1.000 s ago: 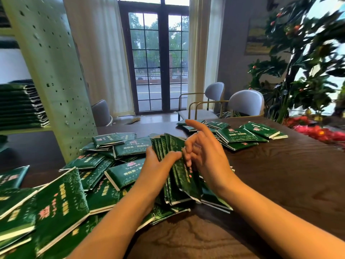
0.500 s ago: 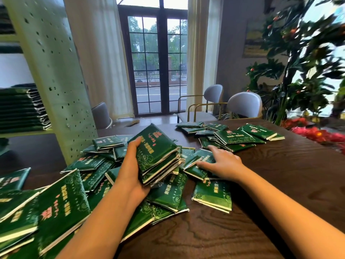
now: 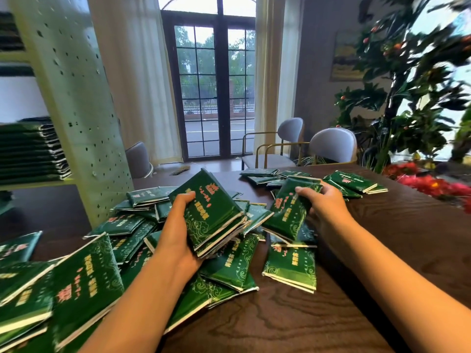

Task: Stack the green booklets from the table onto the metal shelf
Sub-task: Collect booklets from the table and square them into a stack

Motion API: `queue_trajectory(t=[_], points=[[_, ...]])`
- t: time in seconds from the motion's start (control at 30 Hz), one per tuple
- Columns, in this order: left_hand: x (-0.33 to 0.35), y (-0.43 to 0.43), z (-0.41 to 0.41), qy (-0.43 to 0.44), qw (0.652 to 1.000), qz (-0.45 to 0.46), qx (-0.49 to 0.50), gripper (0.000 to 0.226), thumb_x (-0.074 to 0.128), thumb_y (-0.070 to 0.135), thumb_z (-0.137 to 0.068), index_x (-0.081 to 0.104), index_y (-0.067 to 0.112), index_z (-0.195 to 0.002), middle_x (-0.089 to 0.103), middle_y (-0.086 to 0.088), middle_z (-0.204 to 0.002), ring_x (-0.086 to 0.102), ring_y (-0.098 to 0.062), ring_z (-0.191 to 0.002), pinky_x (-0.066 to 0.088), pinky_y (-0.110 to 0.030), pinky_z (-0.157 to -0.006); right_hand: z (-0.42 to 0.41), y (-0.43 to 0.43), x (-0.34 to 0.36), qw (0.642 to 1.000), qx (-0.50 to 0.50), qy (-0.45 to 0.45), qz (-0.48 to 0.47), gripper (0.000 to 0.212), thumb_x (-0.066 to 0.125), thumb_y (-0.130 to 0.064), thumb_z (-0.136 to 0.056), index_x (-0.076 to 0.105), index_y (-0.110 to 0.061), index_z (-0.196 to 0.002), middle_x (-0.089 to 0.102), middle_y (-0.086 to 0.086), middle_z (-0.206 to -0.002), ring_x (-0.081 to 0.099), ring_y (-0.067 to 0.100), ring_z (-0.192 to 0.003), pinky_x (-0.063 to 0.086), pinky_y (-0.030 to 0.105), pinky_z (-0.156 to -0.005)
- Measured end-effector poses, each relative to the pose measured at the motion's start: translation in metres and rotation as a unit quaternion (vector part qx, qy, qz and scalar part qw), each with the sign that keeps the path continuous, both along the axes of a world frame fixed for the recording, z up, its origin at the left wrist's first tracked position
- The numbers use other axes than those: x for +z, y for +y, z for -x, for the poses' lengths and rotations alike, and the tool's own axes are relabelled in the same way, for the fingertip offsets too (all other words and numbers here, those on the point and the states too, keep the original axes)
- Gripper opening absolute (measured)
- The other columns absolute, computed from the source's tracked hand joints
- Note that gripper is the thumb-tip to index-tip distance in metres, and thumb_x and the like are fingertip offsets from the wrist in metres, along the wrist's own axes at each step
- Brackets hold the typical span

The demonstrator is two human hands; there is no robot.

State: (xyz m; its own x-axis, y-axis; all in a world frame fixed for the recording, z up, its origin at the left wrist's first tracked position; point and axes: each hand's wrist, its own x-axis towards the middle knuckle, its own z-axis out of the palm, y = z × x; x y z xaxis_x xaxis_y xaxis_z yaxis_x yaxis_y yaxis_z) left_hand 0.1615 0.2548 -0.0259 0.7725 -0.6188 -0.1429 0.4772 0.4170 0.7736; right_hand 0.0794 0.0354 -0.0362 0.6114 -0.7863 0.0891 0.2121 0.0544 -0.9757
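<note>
My left hand grips a thick bundle of green booklets from its left side, lifted and tilted above the pile. My right hand holds a smaller bundle of green booklets raised off the table, thumb on its top edge. Several loose green booklets lie scattered over the dark wooden table. At the far left the metal shelf carries a tall stack of green booklets, behind a pale perforated upright.
More booklets lie at the table's far right side. Red flowers and a leafy plant stand at the right edge. Three grey chairs sit beyond the table before glass doors.
My right hand, which was pressing on booklets lying on the table, has picked up a bundle and raised it. My left hand keeps its bundle, held slightly higher.
</note>
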Motion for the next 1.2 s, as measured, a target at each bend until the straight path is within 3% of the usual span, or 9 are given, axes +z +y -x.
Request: queue_trajectory(t=[0.13,0.33,0.43,0.6,0.7,0.87,1.0,1.13,1.2], points=[[0.001,0.0,0.002,-0.005,1.0,-0.008,0.0,0.024,0.056,0.036,-0.09,0.064,0.014,-0.088,0.071,-0.01,-0.069,0.068,-0.025,-0.054,0.058,-0.042,-0.047,0.002,0.004,0.005,0.993,-0.026,-0.068,-0.091,0.017,0.058,-0.004,-0.09,0.049,-0.011,-0.077,0.059,-0.002,-0.043,0.058,0.01,-0.037,0.05,0.022,-0.038],[-0.003,-0.003,0.001,-0.016,0.999,-0.049,0.007,0.022,0.059,0.032,-0.089,0.065,0.012,-0.094,0.072,-0.012,-0.074,0.069,-0.028,-0.061,0.056,-0.05,-0.054,0.005,0.01,0.012,0.985,-0.015,-0.12,-0.124,0.013,0.057,-0.005,-0.089,0.055,-0.014,-0.08,0.064,-0.001,-0.052,0.062,0.011,-0.045,0.054,0.026,-0.045],[-0.008,-0.006,-0.001,-0.04,0.995,-0.084,0.028,0.04,0.064,0.03,-0.086,0.06,0.006,-0.118,0.072,-0.02,-0.098,0.07,-0.03,-0.07,0.056,-0.054,-0.064,0.004,0.013,0.014,0.977,0.045,-0.142,-0.152,0.009,0.057,-0.005,-0.089,0.058,-0.013,-0.093,0.067,0.008,-0.073,0.067,0.016,-0.055,0.058,0.035,-0.058],[-0.011,-0.009,-0.003,-0.044,0.993,-0.1,0.046,0.055,0.068,0.027,-0.083,0.051,0.004,-0.13,0.069,-0.021,-0.105,0.07,-0.029,-0.072,0.06,-0.043,-0.059,0.005,0.026,0.021,0.966,0.139,-0.152,-0.158,0.047,0.051,0.006,-0.09,0.048,-0.021,-0.128,0.069,0.005,-0.06,0.062,0.009,-0.044,0.047,0.017,-0.037],[-0.011,-0.008,-0.002,-0.056,0.992,-0.099,0.048,0.059,0.07,0.028,-0.081,0.05,0.004,-0.131,0.069,-0.018,-0.095,0.07,-0.029,-0.069,0.06,-0.042,-0.06,0.004,0.033,0.02,0.961,0.178,-0.145,-0.153,0.047,0.05,0.009,-0.088,0.052,-0.018,-0.126,0.07,0.009,-0.073,0.067,0.014,-0.055,0.051,0.02,-0.043],[-0.009,-0.01,0.001,-0.107,0.99,-0.082,0.053,0.084,0.078,0.041,-0.054,0.051,0.013,-0.129,0.073,-0.012,-0.103,0.072,-0.027,-0.087,0.059,-0.043,-0.074,-0.003,0.038,0.012,0.977,0.151,-0.107,-0.104,0.012,0.054,0.003,-0.088,0.063,-0.004,-0.092,0.07,0.007,-0.071,0.066,0.013,-0.06,0.056,0.022,-0.057],[-0.012,-0.011,0.002,-0.134,0.985,-0.09,0.063,0.089,0.081,0.038,-0.047,0.051,0.013,-0.127,0.072,-0.012,-0.106,0.072,-0.028,-0.09,0.056,-0.046,-0.084,-0.005,0.038,0.004,0.986,0.141,-0.067,-0.053,0.01,0.055,-0.005,-0.09,0.061,-0.011,-0.097,0.067,0.006,-0.085,0.062,0.017,-0.078,0.048,0.03,-0.074],[-0.012,-0.011,0.003,-0.155,0.98,-0.105,0.072,0.088,0.081,0.038,-0.046,0.051,0.015,-0.125,0.072,-0.009,-0.107,0.07,-0.027,-0.095,0.053,-0.049,-0.091,-0.007,0.048,0.003,0.985,0.153,-0.069,-0.033,0.024,0.056,-0.001,-0.09,0.051,-0.011,-0.111,0.065,0.012,-0.095,0.066,0.017,-0.073,0.056,0.026,-0.062],[-0.012,-0.01,0.001,-0.153,0.98,-0.1,0.081,0.079,0.079,0.035,-0.052,0.052,0.014,-0.123,0.073,-0.01,-0.105,0.071,-0.028,-0.091,0.056,-0.045,-0.084,-0.005,0.047,0.003,0.985,0.165,-0.052,0.002,0.041,0.06,0.0,-0.087,0.047,-0.018,-0.122,0.064,0.014,-0.103,0.067,0.019,-0.076,0.055,0.026,-0.061]])
